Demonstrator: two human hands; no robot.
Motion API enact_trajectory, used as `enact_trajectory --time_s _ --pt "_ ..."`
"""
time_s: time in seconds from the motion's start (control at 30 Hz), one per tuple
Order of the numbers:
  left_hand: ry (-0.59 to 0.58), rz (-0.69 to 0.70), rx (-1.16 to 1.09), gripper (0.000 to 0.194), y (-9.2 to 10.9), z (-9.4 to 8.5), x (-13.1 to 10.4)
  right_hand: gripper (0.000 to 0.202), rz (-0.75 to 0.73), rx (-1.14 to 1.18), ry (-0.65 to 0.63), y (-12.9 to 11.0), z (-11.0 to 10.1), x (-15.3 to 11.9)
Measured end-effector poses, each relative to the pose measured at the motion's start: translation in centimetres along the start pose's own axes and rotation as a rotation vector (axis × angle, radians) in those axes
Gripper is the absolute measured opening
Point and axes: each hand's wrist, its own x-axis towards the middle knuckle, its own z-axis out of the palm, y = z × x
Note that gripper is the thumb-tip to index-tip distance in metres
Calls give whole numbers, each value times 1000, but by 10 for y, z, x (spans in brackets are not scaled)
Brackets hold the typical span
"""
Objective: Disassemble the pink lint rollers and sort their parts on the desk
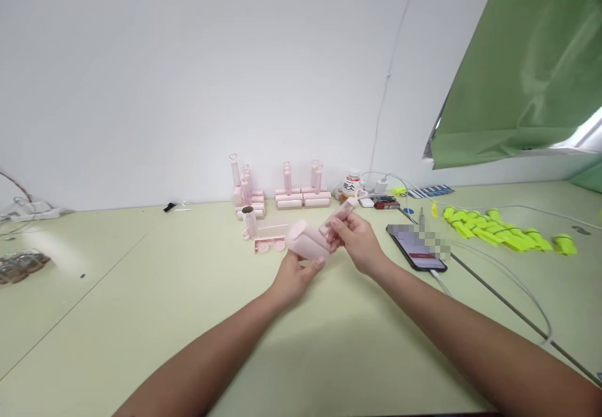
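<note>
My left hand (294, 278) is wrapped round a pale pink cylinder-shaped case (308, 241), tilted above the table. Just to its right, my right hand (357, 241) pinches a slim clear-and-pink tube (339, 215) with a ring at its top end. The lower end of the tube is close to the case; whether they touch is hard to tell. Behind the hands, a pink tray with round parts (269, 245) lies flat, and beside it an open pink tube (249, 219) stands upright.
Several pink cases (289, 200) with upright tubes line the wall. A bottle (351, 185) stands right of them. A phone (417, 248) with a cable lies at right, before several yellow-green pieces (498, 229). Brown items (21, 266) and a power strip (35, 211) are far left.
</note>
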Motion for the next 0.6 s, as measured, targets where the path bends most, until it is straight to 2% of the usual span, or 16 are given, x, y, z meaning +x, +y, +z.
enact_trajectory --time_s 0.07,0.1,0.17,0.23,0.3,0.37,0.47,0.6 --pt "-71 84 -45 48 8 3 2 42 49 108 -19 1 -9 -18" --pt "-73 100 -39 50 12 2 5 43 46 146 26 2 -16 -22" --pt "-23 74 63 63 18 -3 21 45 -1 224 195 2 -33 -19" --pt "3 2 292 71 24 -12 50 48 -70 297 382 1 -51 -11" --pt "-94 4 621 68 29 -22 87 48 -102 324 461 2 -66 -3" --pt "-229 -30 1048 67 31 -29 124 47 -87 309 457 5 -73 -1" --pt "-325 -51 1207 67 24 -32 163 45 -37 259 419 12 -71 -4" --pt "-385 -45 1297 64 4 -34 176 41 -12 197 329 18 -60 -12"
